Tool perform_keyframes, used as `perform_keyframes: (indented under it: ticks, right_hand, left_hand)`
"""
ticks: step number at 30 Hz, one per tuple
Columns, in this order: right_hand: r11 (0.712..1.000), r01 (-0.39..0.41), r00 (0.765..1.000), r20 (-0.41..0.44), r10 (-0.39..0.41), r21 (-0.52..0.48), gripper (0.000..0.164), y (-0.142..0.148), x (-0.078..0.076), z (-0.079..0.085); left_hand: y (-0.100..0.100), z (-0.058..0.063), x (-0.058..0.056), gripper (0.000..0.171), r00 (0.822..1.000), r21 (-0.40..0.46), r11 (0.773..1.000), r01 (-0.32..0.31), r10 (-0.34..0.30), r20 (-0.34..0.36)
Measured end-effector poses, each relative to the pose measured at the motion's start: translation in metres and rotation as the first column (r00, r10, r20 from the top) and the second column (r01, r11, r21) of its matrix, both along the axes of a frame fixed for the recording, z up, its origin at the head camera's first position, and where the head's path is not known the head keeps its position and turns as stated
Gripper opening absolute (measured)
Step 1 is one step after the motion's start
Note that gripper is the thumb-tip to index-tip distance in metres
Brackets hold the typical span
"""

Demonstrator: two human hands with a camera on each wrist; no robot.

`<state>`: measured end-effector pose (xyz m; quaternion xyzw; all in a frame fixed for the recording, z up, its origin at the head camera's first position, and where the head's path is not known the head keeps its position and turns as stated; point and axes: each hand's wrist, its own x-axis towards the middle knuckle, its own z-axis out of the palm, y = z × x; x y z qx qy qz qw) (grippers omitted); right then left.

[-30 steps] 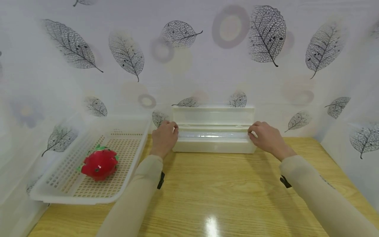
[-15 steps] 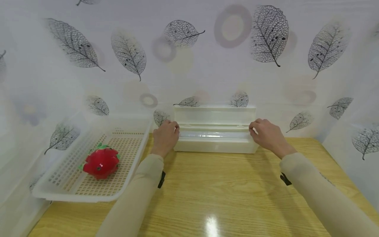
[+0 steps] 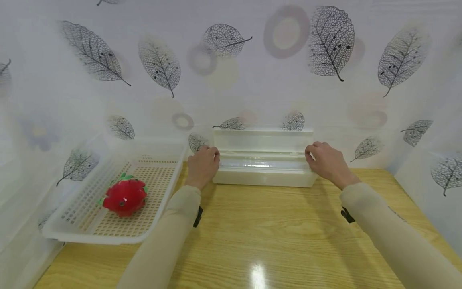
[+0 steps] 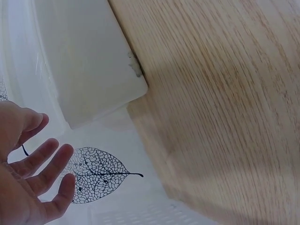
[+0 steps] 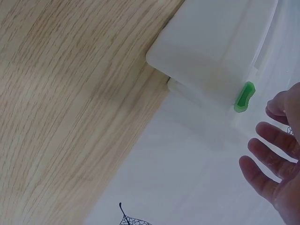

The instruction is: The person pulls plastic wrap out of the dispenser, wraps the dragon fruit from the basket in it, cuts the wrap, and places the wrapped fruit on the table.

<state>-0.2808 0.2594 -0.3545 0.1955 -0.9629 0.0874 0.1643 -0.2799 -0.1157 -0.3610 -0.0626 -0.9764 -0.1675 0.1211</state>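
A long white cling film dispenser [image 3: 263, 179] stands at the back of the table, its lid [image 3: 263, 141] raised. Inside lies a shiny roll of cling film [image 3: 257, 163]. My left hand [image 3: 203, 165] is at the dispenser's left end, and my right hand [image 3: 327, 163] is at its right end. Each pinches the film's edge between thumb and forefinger, though the clear film is hard to make out. In the left wrist view, the other left fingers [image 4: 51, 161] are loosely bent. A green piece [image 5: 244, 97] shows on the dispenser's end beside my right hand.
To the left, a white perforated basket [image 3: 90, 239] holds a red dragon fruit [image 3: 126, 197] with green tips. The wood-grain table [image 3: 267, 228] spreads in front of the dispenser. Leaf-patterned sheeting [image 3: 267, 92] covers the wall close behind it.
My right hand has risen slightly at the dispenser's right end. The left hand has barely moved. The whole view has shifted a little, so everything appears slightly farther right.
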Motion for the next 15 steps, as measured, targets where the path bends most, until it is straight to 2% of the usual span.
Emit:
perform_keyframes:
  ticks: [15]
  right_hand:
    - [1.000,0.014,1.000,0.009,-0.014,-0.004,0.017,0.0012,-0.0043,0.0004]
  left_hand:
    - [0.0018,0.0024,-0.0024,0.024,0.999,-0.019,1.000,-0.009,0.008,-0.032]
